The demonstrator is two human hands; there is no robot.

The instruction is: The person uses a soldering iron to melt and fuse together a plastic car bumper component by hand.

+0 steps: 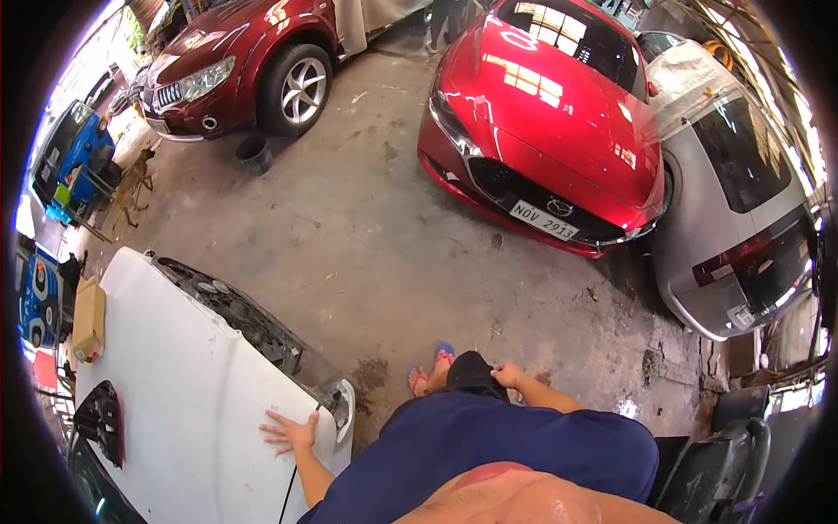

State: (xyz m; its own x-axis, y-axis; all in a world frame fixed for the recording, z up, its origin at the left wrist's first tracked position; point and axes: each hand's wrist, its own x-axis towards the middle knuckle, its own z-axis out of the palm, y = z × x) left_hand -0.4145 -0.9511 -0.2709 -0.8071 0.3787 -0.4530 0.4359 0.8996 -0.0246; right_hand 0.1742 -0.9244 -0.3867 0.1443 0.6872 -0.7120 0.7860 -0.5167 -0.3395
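My left hand [291, 432] lies flat with its fingers spread on the white car hood [201, 375]. Close to that hand, at the hood's corner, is a clear headlight [341, 409]. My right hand [505, 375] is closed at the edge of my black shorts [476, 375] and seems to pinch the cloth. Dark front-end parts [231, 310] show along the hood's far edge. Resting on the hood are a dark lamp unit with a red edge [101, 423] and a long cardboard box [88, 320].
A bright red car [559, 113] faces me ahead, beside a silver vehicle [733, 210]. At the far left stand a dark red SUV [236, 70], a black bucket [255, 155], a brown dog [133, 188] and blue vehicles [74, 157]. Stained concrete floor [375, 253] lies between.
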